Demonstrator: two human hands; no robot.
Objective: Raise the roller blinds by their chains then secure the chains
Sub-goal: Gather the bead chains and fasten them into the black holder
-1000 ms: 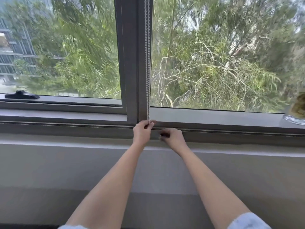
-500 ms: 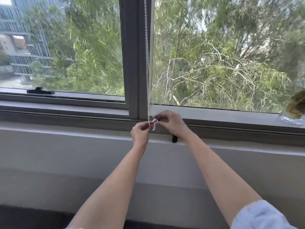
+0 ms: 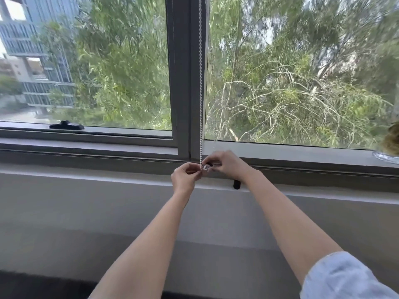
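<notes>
A white bead chain [image 3: 200, 83] hangs straight down the grey window mullion [image 3: 182, 72] from beyond the top of the view. No blind fabric shows over the glass. At the sill, my left hand [image 3: 185, 176] pinches the chain's bottom end. My right hand [image 3: 228, 164] meets it from the right, its fingertips pinching the same small looped end with a clear bit [image 3: 206, 167] between the two hands. What that bit is cannot be made out.
A small black knob [image 3: 236, 184] sticks out of the frame just under my right wrist. A black window handle [image 3: 66, 125] lies on the left sill. A glass dish with something brown [image 3: 388, 147] sits at the far right of the ledge.
My right hand left the black knob and rose to join my left hand at the chain's end. Both hands now work the chain end slightly higher.
</notes>
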